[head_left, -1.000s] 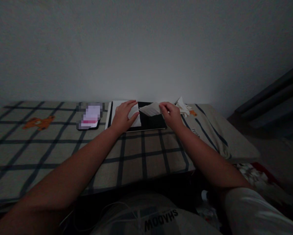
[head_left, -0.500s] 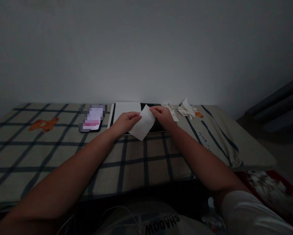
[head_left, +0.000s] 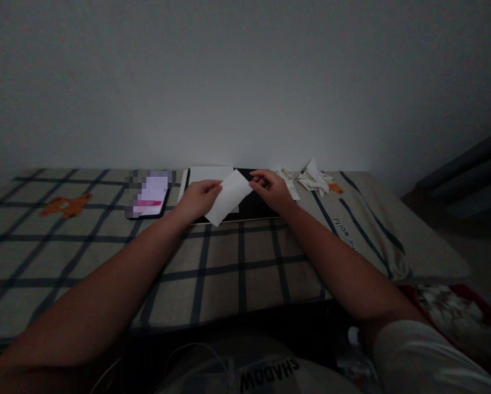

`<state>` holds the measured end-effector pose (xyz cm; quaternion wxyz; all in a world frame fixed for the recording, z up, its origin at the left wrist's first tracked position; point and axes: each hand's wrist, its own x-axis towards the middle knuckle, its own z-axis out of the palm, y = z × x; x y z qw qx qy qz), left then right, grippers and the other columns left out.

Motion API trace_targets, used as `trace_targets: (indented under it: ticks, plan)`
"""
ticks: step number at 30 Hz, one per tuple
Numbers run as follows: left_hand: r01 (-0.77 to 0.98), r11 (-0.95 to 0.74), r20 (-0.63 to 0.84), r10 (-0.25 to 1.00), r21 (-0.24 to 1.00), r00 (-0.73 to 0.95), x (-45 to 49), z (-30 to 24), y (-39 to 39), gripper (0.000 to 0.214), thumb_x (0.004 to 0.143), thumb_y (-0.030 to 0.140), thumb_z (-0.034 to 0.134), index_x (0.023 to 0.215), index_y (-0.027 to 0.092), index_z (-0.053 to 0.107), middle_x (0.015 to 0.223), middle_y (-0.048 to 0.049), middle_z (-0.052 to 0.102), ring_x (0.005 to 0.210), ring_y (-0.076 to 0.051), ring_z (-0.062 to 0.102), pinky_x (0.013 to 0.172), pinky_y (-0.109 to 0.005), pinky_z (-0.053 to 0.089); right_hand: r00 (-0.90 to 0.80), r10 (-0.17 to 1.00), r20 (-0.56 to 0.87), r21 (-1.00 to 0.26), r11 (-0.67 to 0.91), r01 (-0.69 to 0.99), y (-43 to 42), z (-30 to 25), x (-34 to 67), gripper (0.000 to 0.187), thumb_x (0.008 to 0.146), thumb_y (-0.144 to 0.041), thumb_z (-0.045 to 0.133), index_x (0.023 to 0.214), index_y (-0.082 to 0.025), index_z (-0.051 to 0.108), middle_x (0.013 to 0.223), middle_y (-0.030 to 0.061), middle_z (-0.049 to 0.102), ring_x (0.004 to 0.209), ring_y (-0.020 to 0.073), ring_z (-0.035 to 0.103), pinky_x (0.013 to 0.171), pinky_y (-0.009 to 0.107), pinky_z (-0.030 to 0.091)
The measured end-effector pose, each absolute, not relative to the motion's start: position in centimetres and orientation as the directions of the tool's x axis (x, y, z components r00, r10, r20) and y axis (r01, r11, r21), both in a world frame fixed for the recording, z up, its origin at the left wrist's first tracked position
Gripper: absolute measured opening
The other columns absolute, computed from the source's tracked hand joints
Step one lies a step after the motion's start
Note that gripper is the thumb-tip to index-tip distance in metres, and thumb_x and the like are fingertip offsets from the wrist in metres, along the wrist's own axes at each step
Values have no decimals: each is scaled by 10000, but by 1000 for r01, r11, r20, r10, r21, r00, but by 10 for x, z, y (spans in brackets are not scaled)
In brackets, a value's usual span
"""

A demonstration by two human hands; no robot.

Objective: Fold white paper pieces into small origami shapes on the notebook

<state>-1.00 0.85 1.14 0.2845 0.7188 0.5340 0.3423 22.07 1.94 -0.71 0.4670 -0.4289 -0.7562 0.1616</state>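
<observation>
Both of my hands hold a small white sheet of paper [head_left: 229, 196] just above a black board [head_left: 256, 207] that lies on the checked cloth. My left hand [head_left: 196, 199] pinches the sheet's left edge, fingers closed. My right hand [head_left: 271, 190] pinches its upper right corner. The sheet is tilted, one corner pointing toward me. A larger white sheet [head_left: 206, 175] lies on the board's left part, behind my left hand.
A phone [head_left: 149, 200] with a lit screen lies left of the board. A heap of folded paper pieces [head_left: 311, 179] sits to the right by the wall. The checked cloth [head_left: 85, 241] bears an orange bear print [head_left: 67, 205]. The surface drops off at the right.
The small sheet was lifted off the board and unfolded between my hands, and it has since shifted slightly left. My left hand went from lying flat on the board to pinching the sheet.
</observation>
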Motion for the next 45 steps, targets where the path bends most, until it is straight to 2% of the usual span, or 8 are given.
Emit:
trace_targets:
  ticks: [3,6,14,22,28,33,40,45]
  plan:
    - [513,-207,168,978,833,121,-15,9,15,403,834,412,524,1105,162,688,978,-76,725,799,-213,655,672,-309,516,-406,645,647,-400,741,540,15,-1,224,392,803,-412,645,1161,-256,616,1152,87,563,1057,215,525,866,376,465]
    - [503,-214,147,975,837,169,-18,8,19,405,831,422,529,1101,168,691,972,-77,726,790,-212,658,649,-298,515,-528,545,651,-222,803,553,11,3,223,293,833,-362,622,1113,-284,649,1228,85,523,1164,228,466,973,422,398]
    - [626,-478,329,879,617,346,-14,7,9,395,873,420,487,1166,225,666,1133,-57,689,976,-216,640,868,-336,484,-594,515,618,-149,819,554,8,5,220,189,881,-361,544,900,-270,709,1196,67,549,1139,222,470,971,434,378]
    - [602,-537,345,843,591,413,-17,10,9,381,838,444,558,1137,240,680,1023,-56,715,885,-195,640,800,-318,492,-550,577,604,-280,799,532,9,3,223,160,846,-358,599,873,-252,716,1223,70,534,1185,237,450,1023,464,345]
    - [524,-404,214,897,750,386,-22,14,11,399,805,446,602,1130,231,685,986,-54,718,809,-185,646,705,-294,507,-409,739,535,-657,668,349,19,-8,227,279,771,-315,685,1044,-260,673,1328,84,468,1181,207,502,919,380,482]
    - [454,-317,145,916,833,373,-22,17,10,400,798,438,613,1134,231,682,992,-63,718,793,-188,652,646,-287,515,-442,820,364,-858,479,182,23,-12,225,283,754,-235,658,1036,-222,678,1181,59,632,1070,171,594,963,382,474]
    - [396,-276,127,923,876,363,-22,17,12,414,789,463,616,1105,206,693,1003,-82,711,808,-198,650,658,-302,521,-343,856,386,-821,489,296,19,-1,231,214,741,-137,611,884,-242,731,980,9,723,955,162,653,961,405,478]
    - [322,-238,142,945,916,294,-28,16,18,619,774,413,639,1343,206,512,765,-54,688,603,-149,606,572,-281,506,-242,851,467,-769,526,364,25,0,240,236,725,-115,629,892,-238,742,1020,33,718,987,177,651,969,416,474]
